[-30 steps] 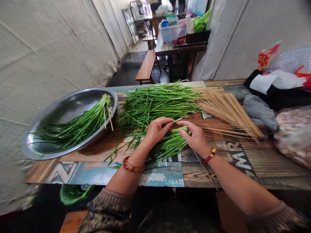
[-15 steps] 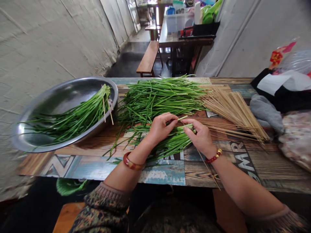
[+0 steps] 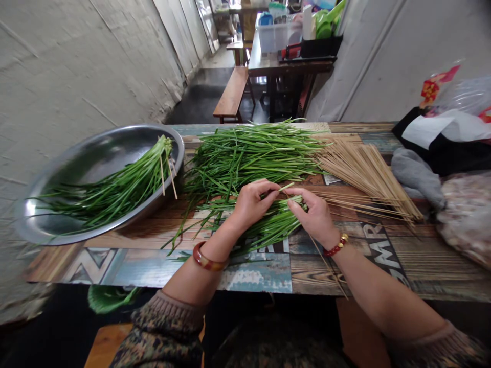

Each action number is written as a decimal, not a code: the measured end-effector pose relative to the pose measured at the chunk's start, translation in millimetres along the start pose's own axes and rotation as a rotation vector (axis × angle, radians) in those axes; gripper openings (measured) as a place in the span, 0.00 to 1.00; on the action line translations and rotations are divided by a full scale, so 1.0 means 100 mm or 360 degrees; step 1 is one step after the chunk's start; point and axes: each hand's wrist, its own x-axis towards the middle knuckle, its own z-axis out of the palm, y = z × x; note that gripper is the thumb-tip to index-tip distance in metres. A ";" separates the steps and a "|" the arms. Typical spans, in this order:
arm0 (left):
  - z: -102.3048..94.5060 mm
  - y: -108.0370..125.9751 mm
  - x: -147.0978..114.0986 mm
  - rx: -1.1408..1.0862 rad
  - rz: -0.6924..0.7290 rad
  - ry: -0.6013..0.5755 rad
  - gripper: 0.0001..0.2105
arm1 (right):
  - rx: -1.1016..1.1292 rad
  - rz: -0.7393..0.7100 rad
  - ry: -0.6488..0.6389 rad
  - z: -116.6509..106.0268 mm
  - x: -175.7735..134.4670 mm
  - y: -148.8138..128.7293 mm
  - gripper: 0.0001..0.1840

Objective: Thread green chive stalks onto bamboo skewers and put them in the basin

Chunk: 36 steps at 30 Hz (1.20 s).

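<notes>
My left hand point(image 3: 256, 204) is closed in a pinch on a garlic chive stalk point(image 3: 286, 187), whose pale end points right. Facing it, my right hand point(image 3: 315, 214) has thumb and fingers closed on the pale ends of a small bunch of garlic chives point(image 3: 274, 227). From under the right hand a thin bamboo skewer point(image 3: 329, 268) slants down past the table's front edge; its upper part is hidden. A large pile of garlic chives point(image 3: 257, 153) lies just beyond both hands. To its right, many loose bamboo skewers point(image 3: 364, 174) are fanned out.
A steel basin point(image 3: 111, 134) at left holds garlic chives threaded on two skewers. Right, a grey cloth point(image 3: 416, 174) and a filled clear plastic bag point(image 3: 466, 214) sit on the plank-patterned table point(image 3: 153, 266). Behind stand a bench point(image 3: 232, 94) and another table point(image 3: 291, 66).
The view has shifted very slightly. Both hands stay nearly where they were, with the same stalk and bunch between the fingers.
</notes>
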 end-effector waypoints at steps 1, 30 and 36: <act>0.00 0.00 0.00 0.0008 0.0006 -0.0001 0.07 | -0.0002 0.0001 0.0000 0.00 0.00 0.00 0.15; 0.03 -0.01 -0.04 0.0040 0.0128 -0.0104 0.06 | 0.0010 0.0000 0.0063 0.05 0.01 0.09 0.08; 0.04 -0.01 -0.03 0.0029 0.0074 -0.0010 0.05 | 0.0285 -0.0018 0.0150 0.10 0.01 0.17 0.24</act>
